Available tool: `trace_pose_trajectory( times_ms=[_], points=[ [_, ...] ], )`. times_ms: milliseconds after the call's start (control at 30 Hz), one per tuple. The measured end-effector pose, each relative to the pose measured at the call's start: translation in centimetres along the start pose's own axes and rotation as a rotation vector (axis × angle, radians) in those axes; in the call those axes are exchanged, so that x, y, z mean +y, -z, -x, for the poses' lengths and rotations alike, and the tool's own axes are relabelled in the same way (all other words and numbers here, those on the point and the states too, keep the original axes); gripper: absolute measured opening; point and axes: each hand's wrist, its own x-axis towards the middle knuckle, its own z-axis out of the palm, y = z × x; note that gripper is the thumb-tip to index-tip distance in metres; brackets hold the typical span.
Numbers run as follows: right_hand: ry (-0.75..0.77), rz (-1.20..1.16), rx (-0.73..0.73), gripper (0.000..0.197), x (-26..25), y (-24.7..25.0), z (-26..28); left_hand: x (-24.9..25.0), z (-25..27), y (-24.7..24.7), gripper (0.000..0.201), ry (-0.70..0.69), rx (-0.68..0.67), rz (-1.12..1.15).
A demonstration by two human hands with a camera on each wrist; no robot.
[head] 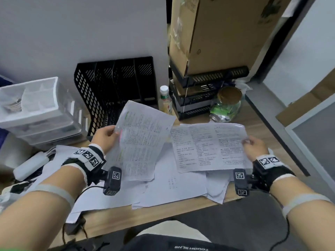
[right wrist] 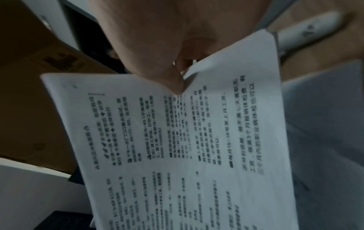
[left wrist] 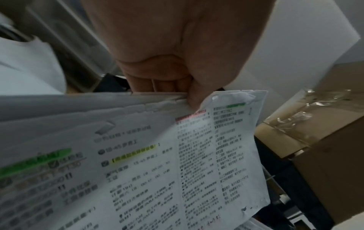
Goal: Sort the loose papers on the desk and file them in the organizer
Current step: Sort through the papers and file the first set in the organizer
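While loose papers (head: 181,187) cover the desk (head: 145,216), each hand — left hand (head: 105,136), right hand (head: 257,147) — pinches printed sheets.

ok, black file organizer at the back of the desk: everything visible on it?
The black file organizer stands upright against the white wall, behind the loose papers. It looks like perforated plastic or metal mesh, with dividers forming several vertical slots, all apparently empty. The highlighted sheets in the left hand hide its lower front. Neither hand touches it.
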Motion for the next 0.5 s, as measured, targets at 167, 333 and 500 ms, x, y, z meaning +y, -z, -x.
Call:
trace_pose_trajectory(
  times_ms=[167, 333, 500],
  points=[
    [0.082, 0.051, -0.02, 0.019, -2.3, 3.9, -0.3, 2.6, -2.4, 0.4, 0.028, -0.077, 0.055, -0.08],
    [0.208, 0.193, 0.012, 0.028, -3.8, 6.0, 0.2, 6.1, -2.5, -0.2, 0.018, -0.119, 0.189, -0.173],
    [0.384, 0.179, -0.082, 0.037, -6.2, 5.8, 1.7, 7.9, -2.6, -1.4, 0.017, -0.255, 0.09, -0.076]
  ],
)
